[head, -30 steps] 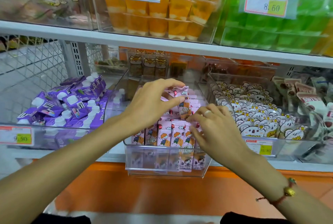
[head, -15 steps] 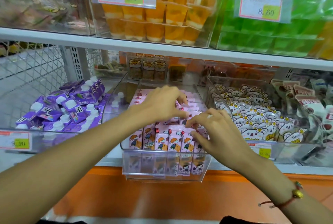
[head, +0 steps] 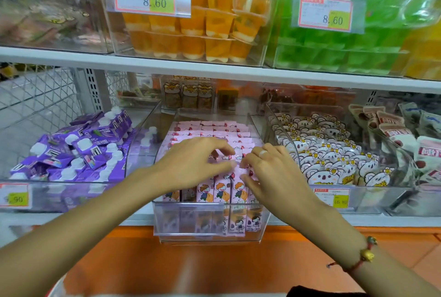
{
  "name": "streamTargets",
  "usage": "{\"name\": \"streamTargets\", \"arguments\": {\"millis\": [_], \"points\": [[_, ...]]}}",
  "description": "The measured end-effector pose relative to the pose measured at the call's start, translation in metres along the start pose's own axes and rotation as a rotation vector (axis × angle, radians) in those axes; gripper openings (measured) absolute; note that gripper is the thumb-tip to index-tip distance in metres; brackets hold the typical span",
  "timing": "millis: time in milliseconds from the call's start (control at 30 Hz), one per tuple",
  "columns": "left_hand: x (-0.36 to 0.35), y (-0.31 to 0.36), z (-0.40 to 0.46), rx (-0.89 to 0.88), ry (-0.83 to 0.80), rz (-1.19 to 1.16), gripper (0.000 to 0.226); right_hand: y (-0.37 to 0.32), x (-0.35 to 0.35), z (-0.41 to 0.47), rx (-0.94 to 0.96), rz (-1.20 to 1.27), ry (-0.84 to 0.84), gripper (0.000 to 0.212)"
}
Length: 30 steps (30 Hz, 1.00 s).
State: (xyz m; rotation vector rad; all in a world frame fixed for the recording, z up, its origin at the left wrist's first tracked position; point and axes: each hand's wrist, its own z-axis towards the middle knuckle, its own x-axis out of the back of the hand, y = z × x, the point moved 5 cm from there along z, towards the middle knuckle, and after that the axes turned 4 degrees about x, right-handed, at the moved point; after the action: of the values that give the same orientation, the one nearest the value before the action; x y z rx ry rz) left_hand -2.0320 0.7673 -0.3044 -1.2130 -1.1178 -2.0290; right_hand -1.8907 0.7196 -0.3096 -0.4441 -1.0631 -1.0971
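Observation:
A clear plastic bin (head: 167, 222) juts out from the lower shelf, packed with rows of upright pink snack packets (head: 210, 129). Both my hands are over the front rows. My left hand (head: 188, 165) has curled fingers, and thumb and index pinch the top of a pink packet (head: 223, 157) standing in the row. My right hand (head: 272, 175), with a ring and a red wrist cord, pinches the neighbouring packet tops (head: 249, 172) between thumb and fingertips. The two hands' fingertips nearly meet.
Left of the bin sits a bin of purple pouches with white caps (head: 78, 146), right of it a bin of koala-print packets (head: 329, 153). The shelf above (head: 214, 67) holds orange jelly cups (head: 191, 24) and green jelly cups (head: 334, 43). An orange panel (head: 214, 263) runs below.
My left hand held a pink packet raised above the rows; it has come down and the packet now stands in the front rows. My right hand stayed on the packet tops.

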Motion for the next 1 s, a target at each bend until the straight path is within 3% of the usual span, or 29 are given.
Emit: {"name": "streamTargets", "arguments": {"millis": [100,233,400,467,567,633,833,1000], "points": [[-0.007,-0.002,-0.016,-0.033,-0.067,0.111,0.043,-0.002,0.002,0.004,0.0,0.03,0.007,0.006],[-0.011,0.001,-0.019,-0.037,0.013,0.182,0.037,0.0,0.004,0.005,-0.026,0.135,0.046,0.003],[-0.01,0.004,-0.023,0.021,0.059,0.163,0.042,0.012,0.022,0.005,-0.248,0.619,0.32,0.007],[-0.002,0.004,-0.028,0.049,0.139,0.024,0.043,0.016,0.036,0.003,-0.322,0.799,0.519,0.008],[0.009,0.006,-0.035,0.12,0.223,-0.449,0.051,0.018,0.043,0.002,-0.412,0.973,0.651,0.007],[0.01,0.009,-0.037,0.132,0.215,-0.643,0.057,0.018,0.037,0.003,-0.498,1.107,0.617,0.006],[0.008,0.01,-0.041,0.099,0.242,-0.658,0.033,0.011,0.023,0.005,-0.615,1.32,0.519,0.004],[0.008,0.003,-0.039,0.152,0.233,-0.851,0.034,0.01,0.015,0.007,-0.655,1.534,0.408,0.008]]}}
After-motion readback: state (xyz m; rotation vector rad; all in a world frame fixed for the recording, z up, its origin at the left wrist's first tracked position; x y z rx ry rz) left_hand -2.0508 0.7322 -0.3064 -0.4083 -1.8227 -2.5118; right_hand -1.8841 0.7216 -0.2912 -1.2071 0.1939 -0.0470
